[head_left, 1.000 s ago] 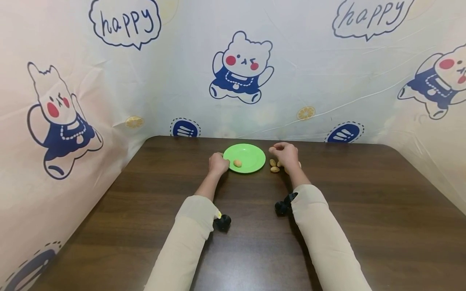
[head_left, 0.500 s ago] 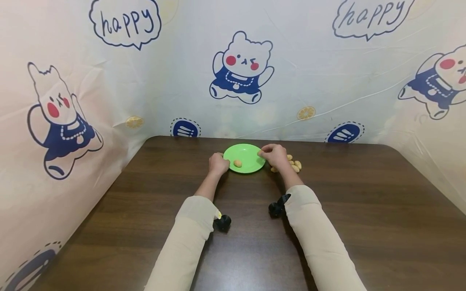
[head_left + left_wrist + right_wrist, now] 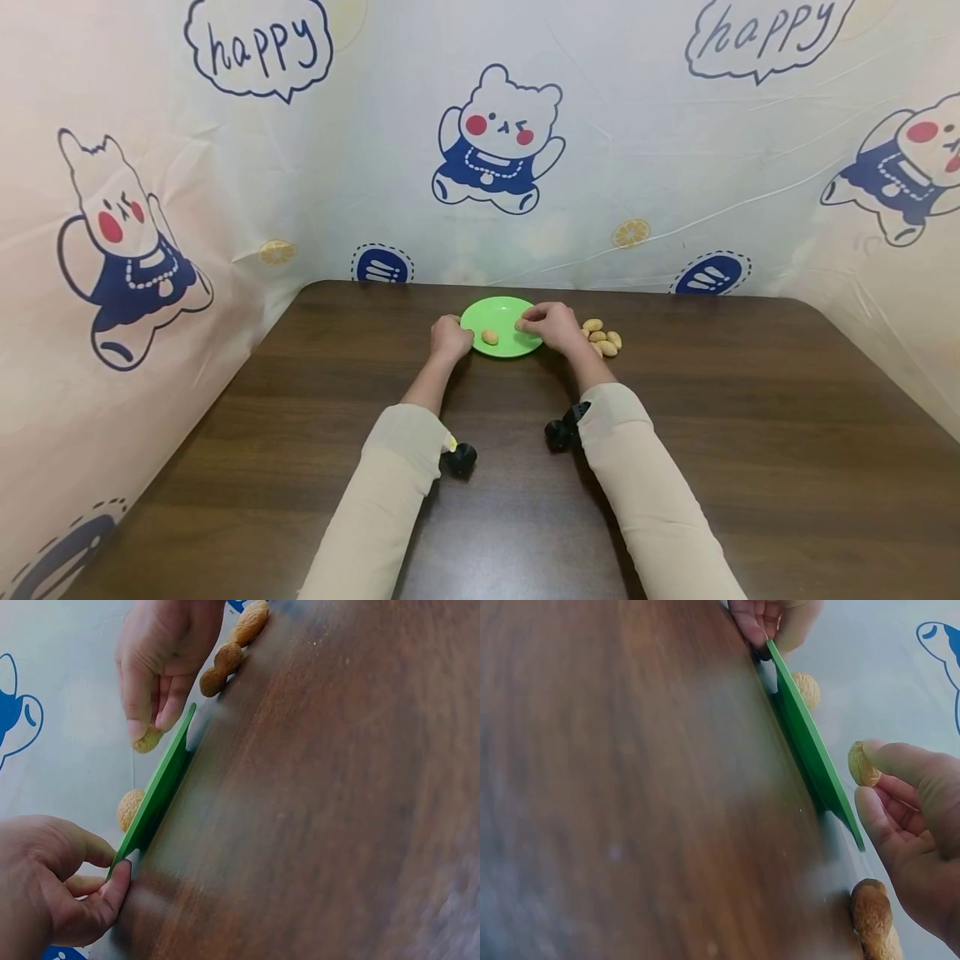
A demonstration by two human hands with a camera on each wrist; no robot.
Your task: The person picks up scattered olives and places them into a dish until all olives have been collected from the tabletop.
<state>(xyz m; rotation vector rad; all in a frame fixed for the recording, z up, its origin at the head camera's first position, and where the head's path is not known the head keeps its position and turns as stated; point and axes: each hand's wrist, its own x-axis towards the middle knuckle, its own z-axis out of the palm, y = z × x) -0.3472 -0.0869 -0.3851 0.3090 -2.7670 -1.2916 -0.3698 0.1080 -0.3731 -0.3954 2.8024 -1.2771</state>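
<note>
A round green plate (image 3: 501, 310) lies near the far edge of the table. My left hand (image 3: 451, 337) pinches its left rim between thumb and fingers, as the left wrist view (image 3: 64, 881) shows. One peanut (image 3: 490, 337) rests on the plate, close to that hand. Over the plate's right side, my right hand (image 3: 553, 324) pinches another peanut (image 3: 864, 763) between thumb and fingertips, just above the surface. To the right of the plate lies a small pile of unshelled peanuts (image 3: 607, 347), partly hidden behind the right wrist.
The brown wooden table (image 3: 495, 508) reaches back to a patterned cloth backdrop (image 3: 375, 150) close behind the plate. Black wrist cameras hang below both sleeves, the left camera (image 3: 459, 460) and the right camera (image 3: 561, 433), near the tabletop.
My right hand has moved left from the peanut pile to over the plate, carrying a peanut. More of the pile shows now. The left hand and plate have stayed still.
</note>
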